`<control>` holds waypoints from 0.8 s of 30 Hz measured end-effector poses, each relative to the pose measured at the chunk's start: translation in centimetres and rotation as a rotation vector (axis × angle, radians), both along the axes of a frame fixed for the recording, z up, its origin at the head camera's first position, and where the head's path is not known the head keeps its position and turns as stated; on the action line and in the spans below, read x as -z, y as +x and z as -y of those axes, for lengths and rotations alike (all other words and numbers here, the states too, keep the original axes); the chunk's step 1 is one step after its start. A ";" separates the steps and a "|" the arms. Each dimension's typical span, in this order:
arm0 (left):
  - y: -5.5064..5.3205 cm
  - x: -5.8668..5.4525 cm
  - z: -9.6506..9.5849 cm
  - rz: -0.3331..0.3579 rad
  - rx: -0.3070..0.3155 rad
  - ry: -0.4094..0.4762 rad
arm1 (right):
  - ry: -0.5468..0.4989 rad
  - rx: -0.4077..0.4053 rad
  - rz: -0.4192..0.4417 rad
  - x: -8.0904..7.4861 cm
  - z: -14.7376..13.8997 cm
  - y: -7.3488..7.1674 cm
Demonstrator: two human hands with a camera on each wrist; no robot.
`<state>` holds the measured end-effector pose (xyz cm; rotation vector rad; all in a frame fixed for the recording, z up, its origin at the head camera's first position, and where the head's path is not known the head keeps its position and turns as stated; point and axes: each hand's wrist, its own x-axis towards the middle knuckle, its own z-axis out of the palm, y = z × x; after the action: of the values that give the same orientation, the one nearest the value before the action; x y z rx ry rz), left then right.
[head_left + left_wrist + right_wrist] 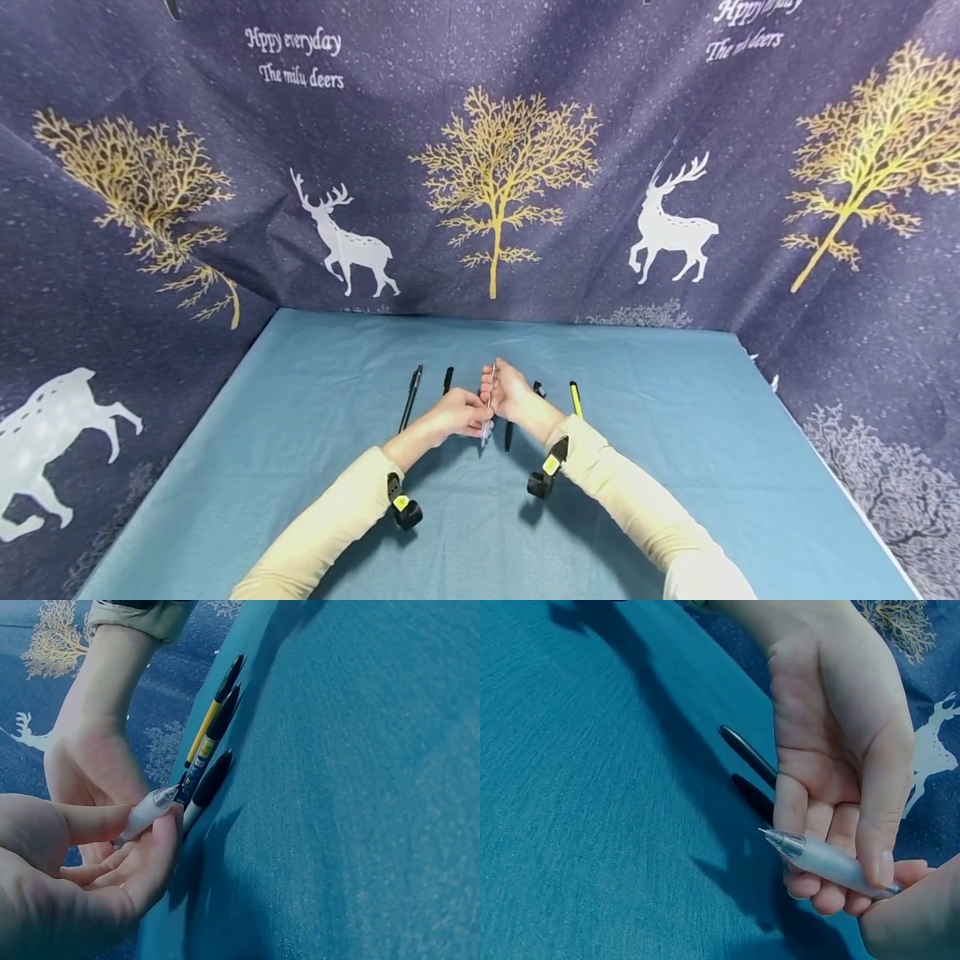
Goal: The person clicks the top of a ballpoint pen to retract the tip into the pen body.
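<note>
Both hands meet on one pen (487,417) with a translucent whitish grip and a pointed metal tip, held above the table, tip toward the person. My left hand (461,412) pinches its lower part between thumb and fingers. Higher up the barrel, the fingers of my right hand (512,392) curl round the pen. From the left wrist, the whitish grip (142,816) shows between the left thumb and fingers. In the right wrist view the bare metal tip (786,843) points left, and the right hand (911,911) is at the back end, partly out of frame.
On the blue tablecloth (337,375) lie a long black pen (410,398) and a shorter black one (447,380) at left. To the right are a dark pen (509,436) and a yellow pen with a black end (575,400). A patterned curtain hangs behind.
</note>
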<state>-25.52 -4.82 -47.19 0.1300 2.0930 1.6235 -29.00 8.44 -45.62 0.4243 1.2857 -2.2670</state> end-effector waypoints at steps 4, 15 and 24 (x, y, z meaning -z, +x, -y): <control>-0.1 0.1 -0.1 0.016 -0.008 -0.010 | -0.002 0.000 0.003 0.0 0.0 -0.1; 0.3 0.1 -0.2 0.035 -0.004 0.002 | 0.021 0.028 0.036 -0.1 0.4 0.0; 0.5 0.0 -0.3 0.029 0.017 0.023 | 0.035 0.066 0.002 0.1 0.6 0.0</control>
<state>-25.05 -4.53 -47.18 0.1315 2.0465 1.6302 -29.00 7.82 -45.67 0.4887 1.3308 -2.3001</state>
